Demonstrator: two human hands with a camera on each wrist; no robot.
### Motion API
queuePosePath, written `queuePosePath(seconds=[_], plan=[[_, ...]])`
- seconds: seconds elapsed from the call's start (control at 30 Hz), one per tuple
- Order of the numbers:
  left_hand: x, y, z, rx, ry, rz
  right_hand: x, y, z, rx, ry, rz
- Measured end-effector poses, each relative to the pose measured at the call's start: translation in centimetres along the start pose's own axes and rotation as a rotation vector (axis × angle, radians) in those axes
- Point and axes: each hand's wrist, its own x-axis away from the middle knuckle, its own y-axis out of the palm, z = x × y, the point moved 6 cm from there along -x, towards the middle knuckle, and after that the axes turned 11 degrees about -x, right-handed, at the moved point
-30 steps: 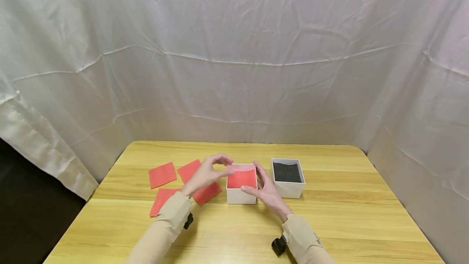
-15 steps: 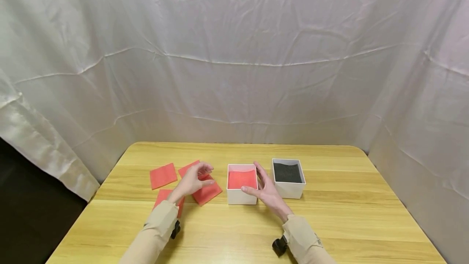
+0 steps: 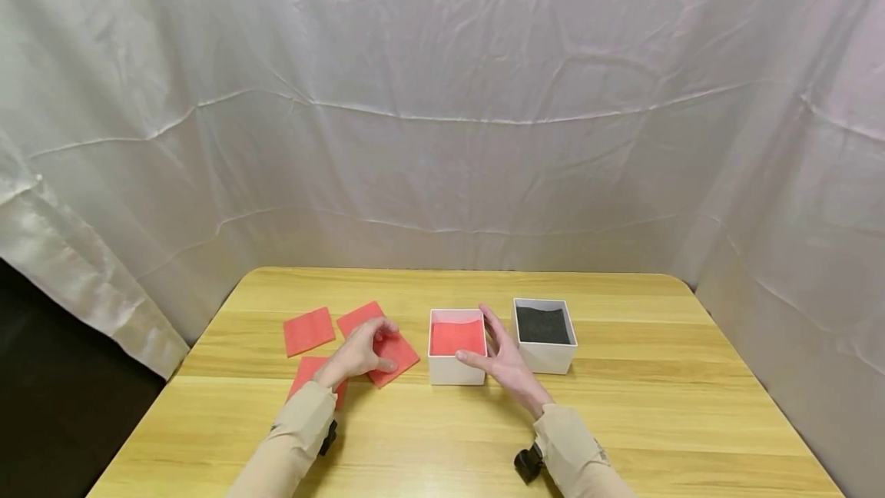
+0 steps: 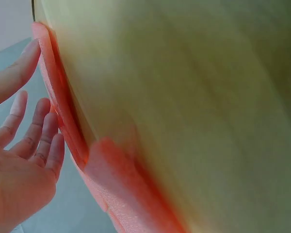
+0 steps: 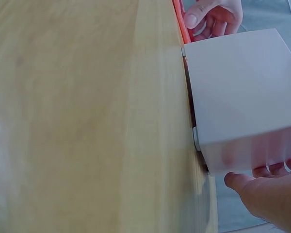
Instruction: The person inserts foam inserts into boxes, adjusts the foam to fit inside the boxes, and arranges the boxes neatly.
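Observation:
My left hand (image 3: pixel 364 350) lies with relaxed fingers on a red foam sheet (image 3: pixel 399 352), left of a white box (image 3: pixel 455 370). The left wrist view shows those fingers (image 4: pixel 26 141) straight beside the red sheet's (image 4: pixel 114 187) edge. A red sheet (image 3: pixel 456 337) lies inside the white box. My right hand (image 3: pixel 499 356) rests against this box's front right corner, thumb along the front wall and straight fingers along the right wall. In the right wrist view the thumb (image 5: pixel 240 180) touches the box (image 5: pixel 237 87).
A second white box (image 3: pixel 546 360) with black foam inside stands just right of my right hand. Three more red sheets (image 3: pixel 307 330) (image 3: pixel 358 317) (image 3: pixel 309 372) lie on the wooden table (image 3: pixel 622 421) at the left. White curtains hang around the table.
My left hand has left the white box, moved left and down, and now rests on a red sheet. The right hand has stayed at the box.

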Motion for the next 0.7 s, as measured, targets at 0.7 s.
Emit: queuePosePath(seconds=[0.7], plan=[[0.37, 0.05, -0.09, -0.098, -0.065, 0.007, -0.02, 0.05, -0.05, -0.003, 0.006, 0.006]])
